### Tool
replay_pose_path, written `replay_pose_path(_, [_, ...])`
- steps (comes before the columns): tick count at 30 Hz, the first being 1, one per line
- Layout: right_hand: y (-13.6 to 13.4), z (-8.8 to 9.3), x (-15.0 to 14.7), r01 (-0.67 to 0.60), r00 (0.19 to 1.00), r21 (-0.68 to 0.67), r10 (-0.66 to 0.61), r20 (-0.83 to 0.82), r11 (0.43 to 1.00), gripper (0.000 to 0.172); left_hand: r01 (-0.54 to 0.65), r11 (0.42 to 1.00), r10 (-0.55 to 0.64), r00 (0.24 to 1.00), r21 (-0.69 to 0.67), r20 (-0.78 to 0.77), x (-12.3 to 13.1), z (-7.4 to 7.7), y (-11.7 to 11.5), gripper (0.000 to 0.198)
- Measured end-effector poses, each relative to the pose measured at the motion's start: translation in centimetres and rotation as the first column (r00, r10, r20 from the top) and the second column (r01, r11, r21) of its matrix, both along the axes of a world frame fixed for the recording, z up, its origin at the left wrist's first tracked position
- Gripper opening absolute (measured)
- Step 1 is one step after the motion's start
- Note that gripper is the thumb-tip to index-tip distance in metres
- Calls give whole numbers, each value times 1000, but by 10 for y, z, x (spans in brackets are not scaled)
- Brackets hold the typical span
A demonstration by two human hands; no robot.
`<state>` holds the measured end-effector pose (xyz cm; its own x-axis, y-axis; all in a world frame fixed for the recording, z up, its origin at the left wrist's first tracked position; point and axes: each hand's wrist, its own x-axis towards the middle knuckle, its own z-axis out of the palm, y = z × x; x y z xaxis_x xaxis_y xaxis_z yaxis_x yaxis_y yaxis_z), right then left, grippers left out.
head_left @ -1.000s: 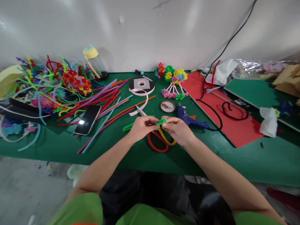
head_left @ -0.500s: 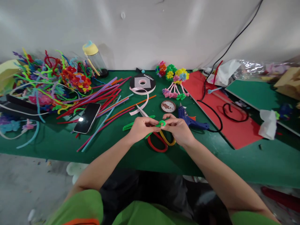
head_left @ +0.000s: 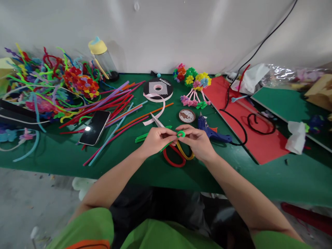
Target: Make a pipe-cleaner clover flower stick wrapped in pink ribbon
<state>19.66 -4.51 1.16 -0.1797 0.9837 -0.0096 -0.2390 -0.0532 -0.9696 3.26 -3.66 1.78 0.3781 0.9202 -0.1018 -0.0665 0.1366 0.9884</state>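
Observation:
Between my fingertips is a green pipe cleaner point(head_left: 181, 133), bent into a small loop. My left hand point(head_left: 157, 141) pinches it from the left, and my right hand point(head_left: 195, 141) pinches the looped part from the right. Directly under my hands lie scissors point(head_left: 174, 165) with one red and one yellow handle, blades pointing up and left. More green pipe cleaners point(head_left: 141, 137) rest on the table beside my left hand. Just past my right hand is a blue glue gun point(head_left: 215, 135), and a round tin of white beads point(head_left: 186, 116) sits beyond my hands.
Loose pipe cleaners point(head_left: 114, 103), a phone point(head_left: 94, 128) and a colourful heap of pipe-cleaner flowers point(head_left: 80, 83) lie left. A ribbon spool point(head_left: 158, 89) and flower bunches point(head_left: 197, 81) stand behind. Rightward are a red board point(head_left: 249, 138), black cord point(head_left: 241, 128) and tissue point(head_left: 296, 138).
The camera view has shifted slightly. My fingers have adjusted a little around the green loop, which both hands still pinch; a length of it now shows below my left fingertips.

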Motion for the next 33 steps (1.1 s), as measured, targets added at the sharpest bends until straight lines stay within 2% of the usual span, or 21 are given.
replay_pose_path(4, [-2, 2, -1, -22, 998, -53, 19, -56, 998, 3, 13, 1000, -12, 999, 26, -30, 0, 3, -1, 23])
replay_pose_path(10, [-4, 6, -2, -39, 991, -62, 30, -133, 997, 2, 105, 994, -104, 991, -10, 83, -1, 4, 1, 22])
replay_pose_path(15, [-5, 7, -3, -65, 982, -53, 54, -180, 996, 1, 199, 970, -155, 949, -141, 274, 0, -2, 1, 24])
replay_pose_path(18, [-5, 5, -4, -64, 984, -42, 56, -169, 997, 4, 281, 920, -171, 915, -274, 365, 1, -3, 0, 30])
replay_pose_path(20, [-5, 4, -3, -76, 985, -25, 71, -160, 997, 5, 340, 881, -202, 900, -329, 387, 1, -3, 0, 34])
replay_pose_path(22, [-5, 3, -3, -93, 986, -7, 91, -140, 996, 4, 351, 880, -230, 904, -320, 359, 1, -2, 0, 34])
replay_pose_path(25, [-4, 2, -1, 1, 1000, 51, -1, 12, 999, 7, 223, 963, -203, 970, -152, 137, 0, -1, 0, 30])
replay_pose_path(27, [-2, 1, 0, 93, 976, 112, -113, 184, 989, 13, 96, 989, -80, 987, 115, -138, -1, -2, -1, 23])
replay_pose_path(28, [-2, 0, 0, 114, 956, 131, -145, 256, 985, 17, 56, 957, 24, 963, 286, -268, -1, -3, -1, 20])
replay_pose_path(29, [-1, 0, 0, 116, 940, 132, -152, 306, 984, 20, 48, 888, 137, 922, 457, -363, -2, -5, -1, 17])
replay_pose_path(30, [-1, -1, 0, 106, 933, 115, -138, 331, 988, 23, 67, 796, 239, 878, 602, -414, -2, -7, -1, 15])
replay_pose_path(31, [0, -2, 0, 89, 934, 90, -114, 338, 992, 24, 111, 702, 306, 845, 704, -438, -2, -9, -1, 15])
replay_pose_path(33, [0, -3, 0, 60, 942, 37, -68, 328, 998, 25, 215, 551, 371, 802, 806, -468, -3, -14, -1, 17])
